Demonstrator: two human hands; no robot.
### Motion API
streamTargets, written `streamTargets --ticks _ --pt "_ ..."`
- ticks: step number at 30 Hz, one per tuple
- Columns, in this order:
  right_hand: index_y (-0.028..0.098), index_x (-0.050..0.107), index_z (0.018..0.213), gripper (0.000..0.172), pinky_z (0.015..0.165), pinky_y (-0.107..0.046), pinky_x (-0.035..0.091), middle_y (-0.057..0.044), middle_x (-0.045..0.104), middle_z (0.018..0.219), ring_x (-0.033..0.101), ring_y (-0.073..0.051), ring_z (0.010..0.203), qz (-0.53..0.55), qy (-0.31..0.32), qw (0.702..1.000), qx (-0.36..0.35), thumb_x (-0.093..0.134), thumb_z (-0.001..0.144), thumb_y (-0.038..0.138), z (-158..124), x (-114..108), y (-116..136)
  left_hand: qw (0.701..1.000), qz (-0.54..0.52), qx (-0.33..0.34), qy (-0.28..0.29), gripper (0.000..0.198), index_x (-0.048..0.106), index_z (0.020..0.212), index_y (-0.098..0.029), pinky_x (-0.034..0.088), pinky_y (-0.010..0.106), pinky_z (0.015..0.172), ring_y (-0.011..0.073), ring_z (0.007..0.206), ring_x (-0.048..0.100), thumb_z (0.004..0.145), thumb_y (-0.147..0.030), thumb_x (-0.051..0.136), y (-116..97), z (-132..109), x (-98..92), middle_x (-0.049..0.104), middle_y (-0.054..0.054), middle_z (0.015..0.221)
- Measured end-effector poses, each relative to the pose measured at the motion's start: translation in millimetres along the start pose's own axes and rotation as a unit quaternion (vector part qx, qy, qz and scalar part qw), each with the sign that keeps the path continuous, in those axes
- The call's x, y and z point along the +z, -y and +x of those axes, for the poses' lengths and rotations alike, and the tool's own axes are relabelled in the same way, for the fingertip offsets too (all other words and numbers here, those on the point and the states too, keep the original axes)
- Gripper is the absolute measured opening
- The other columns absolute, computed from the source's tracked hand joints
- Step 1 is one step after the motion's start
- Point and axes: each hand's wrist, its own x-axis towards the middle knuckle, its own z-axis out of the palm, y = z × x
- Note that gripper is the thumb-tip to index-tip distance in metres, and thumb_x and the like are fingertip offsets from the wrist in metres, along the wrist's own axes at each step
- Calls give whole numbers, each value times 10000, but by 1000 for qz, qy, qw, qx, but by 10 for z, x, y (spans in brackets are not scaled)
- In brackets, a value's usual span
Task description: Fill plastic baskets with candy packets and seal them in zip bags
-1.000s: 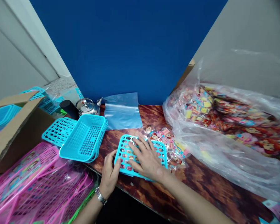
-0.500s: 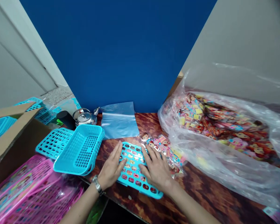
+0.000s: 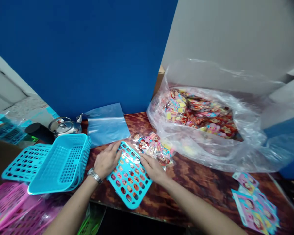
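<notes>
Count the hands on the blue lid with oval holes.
2: left hand on the left edge of the blue lid, right hand on its right edge; no others show.

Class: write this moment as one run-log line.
left hand: on blue lid, left edge | right hand: on right edge | nearby: packets, blue baskets

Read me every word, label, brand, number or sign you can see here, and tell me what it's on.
No text can be read here.
Printed cards at lower right: any lettering is too small and blurred.
Loose packets and those in the large clear bag: pictures show, but no legible words.
Blue perforated lid, kettle: no lettering I can make out.
</notes>
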Motion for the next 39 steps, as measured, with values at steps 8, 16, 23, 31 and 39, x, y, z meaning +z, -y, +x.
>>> streamTargets --ticks 8,16,23,31,39 --pt "199 609 921 352 718 -285 458 -26 660 828 611 -168 762 -55 16 998 -11 303 957 370 165 -157 -76 990 -73 69 -96 313 617 1091 -223 312 433 1050 207 1112 539 926 -335 376 21 104 10 627 58 1153" --pt "123 437 1334 549 1044 -353 317 -145 422 1384 374 -245 1281 -255 75 950 -162 553 853 359 1858 170 -346 982 -127 -66 -127 505 291 1395 -230 338 532 1039 292 1366 198 908 -275 417 -221 -676 232 285 103 1466" --pt "224 610 1155 461 962 -358 378 -75 539 1275 456 -254 1178 -298 117 929 -185 676 753 442 2324 443 -497 986 -90 -43 -132 479 342 1366 -265 386 532 1005 308 1383 116 897 -218 430 -220 -684 357 263 76 1477" --pt "261 663 941 244 845 -324 370 -27 620 1069 475 -208 1046 -352 92 919 -151 503 885 437 2367 544 -436 989 -88 0 -120 485 368 1362 -248 422 489 987 298 1375 165 886 -214 451 -230 -566 320 298 84 1466" --pt "201 644 895 229 799 -302 346 -70 657 988 543 -205 966 -384 81 910 -132 451 915 323 2493 521 -200 980 -142 -7 -136 438 469 1302 -250 411 468 1001 288 1358 229 865 -247 499 -242 -554 330 382 82 1423"
